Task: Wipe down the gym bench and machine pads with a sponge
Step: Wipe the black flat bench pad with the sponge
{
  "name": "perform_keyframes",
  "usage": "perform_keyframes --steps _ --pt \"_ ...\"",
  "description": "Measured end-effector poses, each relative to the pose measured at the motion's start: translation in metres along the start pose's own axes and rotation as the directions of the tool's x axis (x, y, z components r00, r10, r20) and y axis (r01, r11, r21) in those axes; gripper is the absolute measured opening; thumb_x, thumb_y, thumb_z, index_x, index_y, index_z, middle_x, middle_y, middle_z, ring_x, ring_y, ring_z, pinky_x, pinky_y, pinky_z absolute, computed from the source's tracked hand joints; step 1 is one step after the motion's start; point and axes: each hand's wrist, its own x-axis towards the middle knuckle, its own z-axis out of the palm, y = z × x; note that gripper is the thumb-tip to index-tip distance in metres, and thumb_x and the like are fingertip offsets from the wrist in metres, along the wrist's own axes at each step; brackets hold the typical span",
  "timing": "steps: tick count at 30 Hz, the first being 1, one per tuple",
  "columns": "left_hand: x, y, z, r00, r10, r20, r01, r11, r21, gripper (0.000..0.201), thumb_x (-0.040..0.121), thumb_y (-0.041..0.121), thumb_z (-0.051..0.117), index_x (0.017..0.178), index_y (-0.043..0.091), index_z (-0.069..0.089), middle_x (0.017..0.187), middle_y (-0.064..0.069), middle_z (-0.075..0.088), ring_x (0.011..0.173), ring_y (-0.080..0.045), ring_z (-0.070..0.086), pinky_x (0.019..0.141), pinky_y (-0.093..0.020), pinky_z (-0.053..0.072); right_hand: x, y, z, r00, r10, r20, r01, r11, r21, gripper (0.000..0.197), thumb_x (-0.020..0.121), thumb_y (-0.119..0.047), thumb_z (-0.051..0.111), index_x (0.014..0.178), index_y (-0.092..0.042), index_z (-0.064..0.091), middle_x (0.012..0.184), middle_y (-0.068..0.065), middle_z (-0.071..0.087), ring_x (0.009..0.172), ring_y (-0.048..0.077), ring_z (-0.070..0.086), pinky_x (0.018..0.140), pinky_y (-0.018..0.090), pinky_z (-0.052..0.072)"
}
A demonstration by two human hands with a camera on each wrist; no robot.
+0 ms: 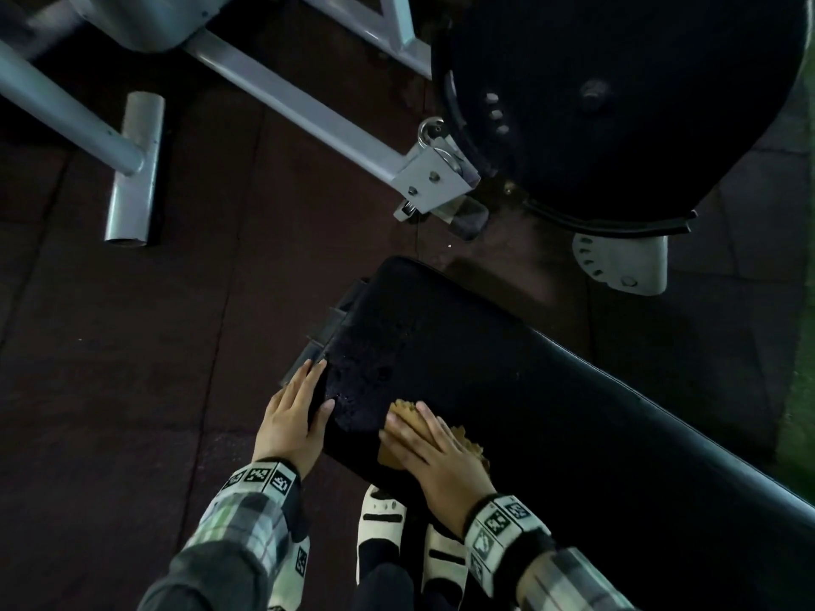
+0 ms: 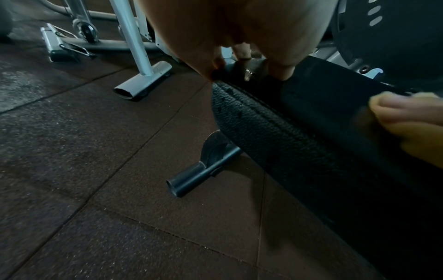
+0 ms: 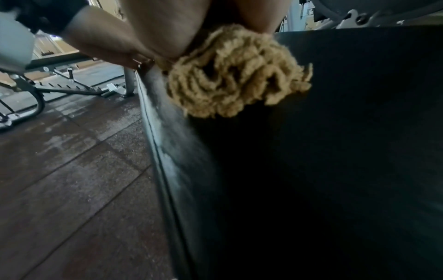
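Note:
The black bench pad (image 1: 507, 368) runs from the middle to the lower right. Its near left corner looks wet and speckled. A tan sponge (image 1: 403, 410) lies on that corner, under my right hand (image 1: 408, 423), which presses it flat with straight fingers. In the right wrist view the sponge (image 3: 239, 75) bulges out from under the palm onto the pad (image 3: 335, 151). My left hand (image 1: 308, 390) rests on the pad's left edge, thumb on top and fingers straight along the side. The left wrist view shows that edge (image 2: 275, 132) and the sponge (image 2: 381, 96).
A grey machine frame (image 1: 308, 108) and a large black round housing (image 1: 617, 103) stand just beyond the bench. Dark rubber floor tiles (image 1: 132, 390) lie to the left. The bench's foot tube (image 2: 191, 181) sticks out below. My sandalled feet (image 1: 381, 522) are under the near edge.

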Motion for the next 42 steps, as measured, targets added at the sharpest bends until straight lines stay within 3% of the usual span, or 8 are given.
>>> perform_keyframes --steps 4,9,13,20,28,34,37,42 --pt "0.001 -0.001 0.001 1.0 0.008 0.006 -0.008 1.0 0.01 0.058 0.098 0.031 0.049 0.15 0.033 0.024 0.158 0.006 0.025 0.141 -0.023 0.031 0.115 -0.033 0.022 0.02 -0.01 -0.007 1.0 -0.011 0.006 0.011 1.0 0.017 0.062 0.082 -0.021 0.035 0.144 -0.025 0.031 0.154 -0.006 0.022 0.14 0.031 0.02 0.109 0.039 0.027" --pt "0.002 -0.005 0.005 1.0 0.016 -0.006 -0.016 1.0 0.004 0.058 0.098 0.032 0.05 0.15 0.03 0.026 0.157 0.004 0.028 0.139 -0.027 0.033 0.115 -0.037 0.025 0.047 0.005 -0.017 0.971 0.24 -0.013 -0.236 0.965 0.117 0.068 0.079 -0.012 0.031 0.145 -0.025 0.029 0.156 -0.006 0.015 0.142 0.029 0.011 0.11 0.038 0.029" --pt "0.003 -0.007 0.011 0.999 -0.032 -0.036 0.032 0.999 -0.007 0.066 0.096 0.033 0.053 0.152 0.017 0.022 0.153 -0.005 0.036 0.138 -0.029 0.034 0.115 -0.036 0.024 0.083 0.024 -0.032 0.941 0.339 0.013 -0.338 0.934 0.114 0.071 0.084 -0.008 0.055 0.147 -0.022 0.025 0.156 -0.005 0.012 0.143 0.029 0.008 0.109 0.038 0.022" --pt "0.001 -0.008 0.018 0.986 0.081 -0.146 -0.079 0.997 0.023 0.069 0.097 0.059 0.025 0.148 0.012 0.034 0.144 -0.011 0.048 0.129 -0.022 0.038 0.109 -0.03 0.03 0.137 0.042 -0.052 0.954 0.272 0.124 -0.284 0.954 0.098 0.063 0.088 -0.046 -0.003 0.149 -0.027 0.0 0.152 -0.014 -0.018 0.142 0.021 -0.021 0.115 0.035 -0.005" --pt "0.001 -0.006 0.017 0.978 0.132 -0.159 -0.125 0.991 0.052 0.06 0.101 0.054 0.015 0.145 0.019 0.036 0.14 -0.008 0.053 0.125 -0.017 0.036 0.106 -0.025 0.025 0.202 0.091 -0.067 0.963 0.256 0.088 -0.261 0.964 0.056 0.048 0.1 -0.033 0.027 0.147 -0.032 0.018 0.156 -0.012 0.007 0.145 0.023 -0.005 0.118 0.039 0.008" --pt "0.001 -0.007 0.019 0.978 0.109 -0.178 -0.105 0.994 0.029 0.062 0.099 0.059 0.013 0.147 0.024 0.032 0.144 -0.004 0.049 0.126 -0.015 0.034 0.102 -0.041 0.034 0.154 0.116 -0.061 0.922 0.378 0.084 -0.386 0.916 0.113 0.064 0.088 -0.043 0.0 0.148 -0.029 0.018 0.156 -0.008 0.011 0.145 0.027 0.003 0.117 0.042 0.012" --pt "0.001 -0.006 0.017 0.983 0.109 -0.149 -0.103 0.994 0.046 0.062 0.1 0.056 0.014 0.145 0.02 0.035 0.141 -0.007 0.051 0.125 -0.016 0.035 0.101 -0.043 0.036 0.127 0.088 -0.055 0.941 0.33 0.079 -0.334 0.942 0.04 0.055 0.093 -0.036 0.017 0.147 -0.025 0.025 0.156 -0.005 0.016 0.143 0.032 0.012 0.112 0.042 0.02" --pt "0.002 -0.005 0.018 0.983 0.114 -0.144 -0.111 0.993 0.03 0.058 0.099 0.054 0.025 0.146 0.021 0.035 0.143 -0.006 0.049 0.127 -0.015 0.034 0.109 -0.025 0.025 0.155 0.068 -0.056 0.965 0.26 0.039 -0.261 0.964 0.042 0.049 0.098 -0.028 0.036 0.146 -0.025 0.027 0.156 -0.004 0.016 0.143 0.033 0.01 0.112 0.042 0.021"
